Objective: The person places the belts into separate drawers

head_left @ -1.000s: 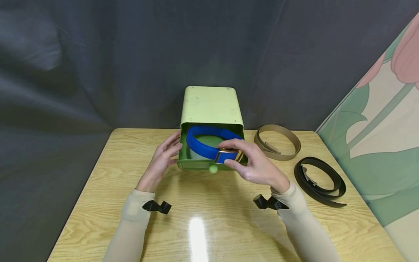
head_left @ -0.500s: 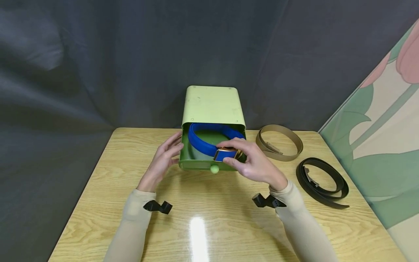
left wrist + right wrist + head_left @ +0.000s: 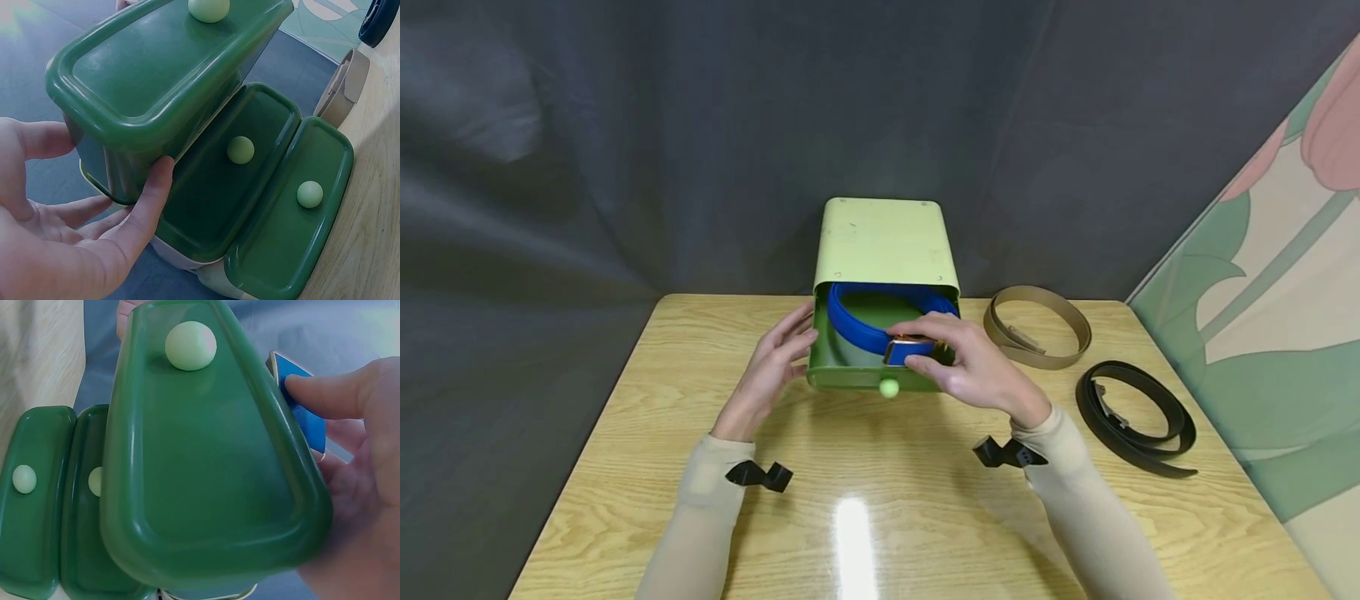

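Note:
A small cabinet (image 3: 886, 242) with a pale green top and green drawers stands at the table's back. Its top drawer (image 3: 847, 380) is pulled out, with a round light green knob (image 3: 889, 388) on the front. Inside the drawer a coiled blue belt (image 3: 853, 332) sits, partly under the cabinet top. My right hand (image 3: 973, 367) pinches the belt's gold-edged buckle between thumb and fingers, low over the drawer's front right; the thumb (image 3: 325, 395) presses on the blue strap there. My left hand (image 3: 767, 367) rests its extended fingers against the drawer's left side.
Two lower drawers (image 3: 306, 225) of the cabinet are closed. To the right lie a coiled tan belt (image 3: 1075, 337) and, nearer, a coiled black belt (image 3: 1180, 408). Dark cloth (image 3: 700, 150) hangs behind the wooden table (image 3: 647, 400); a floral panel (image 3: 1285, 333) borders the right.
My right hand has moved slightly left and down with the buckle, and the blue belt sits lower and farther back in the drawer. My left hand stays at the drawer's side.

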{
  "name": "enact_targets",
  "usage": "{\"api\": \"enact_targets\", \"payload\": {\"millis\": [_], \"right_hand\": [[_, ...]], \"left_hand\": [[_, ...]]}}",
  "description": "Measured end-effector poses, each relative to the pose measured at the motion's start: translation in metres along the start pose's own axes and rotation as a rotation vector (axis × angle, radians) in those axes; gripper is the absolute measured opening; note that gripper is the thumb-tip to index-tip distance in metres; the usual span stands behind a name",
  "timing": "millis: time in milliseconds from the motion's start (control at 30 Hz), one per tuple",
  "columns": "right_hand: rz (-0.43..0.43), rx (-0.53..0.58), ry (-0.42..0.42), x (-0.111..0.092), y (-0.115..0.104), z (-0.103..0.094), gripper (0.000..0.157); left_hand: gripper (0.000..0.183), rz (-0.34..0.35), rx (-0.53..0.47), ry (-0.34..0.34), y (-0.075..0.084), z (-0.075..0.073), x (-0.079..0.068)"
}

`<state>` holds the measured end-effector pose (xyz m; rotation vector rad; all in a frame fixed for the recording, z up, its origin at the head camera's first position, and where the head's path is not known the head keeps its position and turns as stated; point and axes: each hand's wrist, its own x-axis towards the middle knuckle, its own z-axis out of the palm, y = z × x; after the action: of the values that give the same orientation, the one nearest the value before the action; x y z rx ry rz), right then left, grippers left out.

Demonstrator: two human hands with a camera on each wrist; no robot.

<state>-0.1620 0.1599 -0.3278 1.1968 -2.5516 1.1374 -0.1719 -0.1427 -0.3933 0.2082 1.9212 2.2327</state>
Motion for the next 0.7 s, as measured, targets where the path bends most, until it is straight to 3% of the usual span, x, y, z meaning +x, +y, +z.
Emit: {"api": "enact_targets", "payload": {"millis": [200, 467, 700], "right_hand": [[0.014, -0.021, -0.009, 0.004, 0.002, 0.001, 0.036], [0.098, 0.062, -0.066, 0.010, 0.004, 0.001, 0.043], [0.137, 0.031, -0.111, 0.021, 0.010, -0.002, 0.036]], "left_hand": [[0.067, 0.005, 0.008, -0.007, 0.000, 0.000, -0.001], [0.067, -0.006, 0.006, -0.006, -0.002, -0.001, -0.004], [0.067, -0.007, 0.002, -0.005, -0.002, -0.001, -0.002]]}}
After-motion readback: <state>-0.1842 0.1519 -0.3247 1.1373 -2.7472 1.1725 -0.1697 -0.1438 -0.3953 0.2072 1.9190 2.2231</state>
